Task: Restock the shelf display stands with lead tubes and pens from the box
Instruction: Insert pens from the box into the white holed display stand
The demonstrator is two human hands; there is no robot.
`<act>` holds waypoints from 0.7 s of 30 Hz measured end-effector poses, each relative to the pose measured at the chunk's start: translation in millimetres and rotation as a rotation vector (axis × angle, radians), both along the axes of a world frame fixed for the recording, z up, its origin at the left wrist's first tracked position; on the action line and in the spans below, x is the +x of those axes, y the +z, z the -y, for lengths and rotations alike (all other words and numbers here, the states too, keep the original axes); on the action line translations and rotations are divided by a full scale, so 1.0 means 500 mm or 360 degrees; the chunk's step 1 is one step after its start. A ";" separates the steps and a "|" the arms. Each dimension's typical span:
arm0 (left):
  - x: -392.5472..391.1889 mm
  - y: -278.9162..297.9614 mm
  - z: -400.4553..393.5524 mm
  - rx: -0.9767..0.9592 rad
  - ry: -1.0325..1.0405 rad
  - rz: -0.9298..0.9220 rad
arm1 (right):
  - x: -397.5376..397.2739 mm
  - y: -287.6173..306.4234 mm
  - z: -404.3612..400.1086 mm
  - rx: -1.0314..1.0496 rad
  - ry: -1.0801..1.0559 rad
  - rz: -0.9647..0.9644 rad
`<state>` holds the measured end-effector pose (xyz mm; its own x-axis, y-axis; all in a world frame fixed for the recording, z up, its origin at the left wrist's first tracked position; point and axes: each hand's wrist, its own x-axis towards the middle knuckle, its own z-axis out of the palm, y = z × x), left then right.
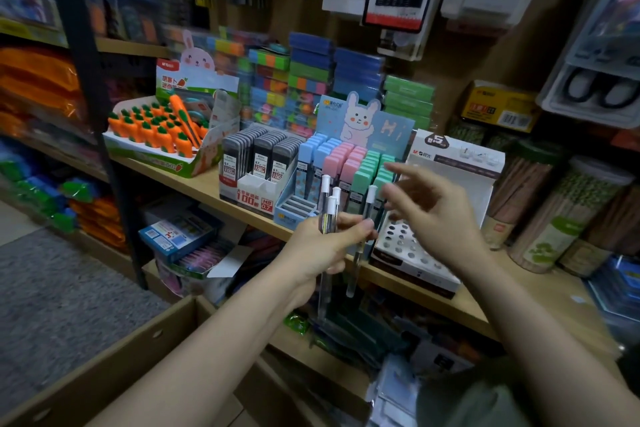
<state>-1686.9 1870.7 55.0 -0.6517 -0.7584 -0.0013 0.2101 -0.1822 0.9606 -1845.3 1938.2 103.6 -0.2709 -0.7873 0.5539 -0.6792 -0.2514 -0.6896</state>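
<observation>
My left hand (320,246) grips a bunch of clear white-capped pens (329,218) upright just before the shelf edge (433,291), while my right hand (433,215) hangs released, fingers spread, over the white pen stand (450,163), whose round holes show no pens. Beside it the rabbit stand (346,163) holds blue, pink and green lead tubes, with some front slots open. The cardboard box (145,350) sits below my forearms.
</observation>
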 end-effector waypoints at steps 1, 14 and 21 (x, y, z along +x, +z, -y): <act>0.000 0.001 0.000 -0.0011 -0.0008 0.0000 | 0.013 -0.004 -0.001 0.0090 0.0091 -0.0024; -0.008 0.018 0.009 0.0489 -0.0019 -0.0071 | -0.079 0.009 0.011 -0.0493 -0.0558 -0.0003; -0.003 0.019 0.015 0.0534 -0.0184 -0.0129 | -0.074 -0.006 0.025 -0.0426 -0.0548 -0.0124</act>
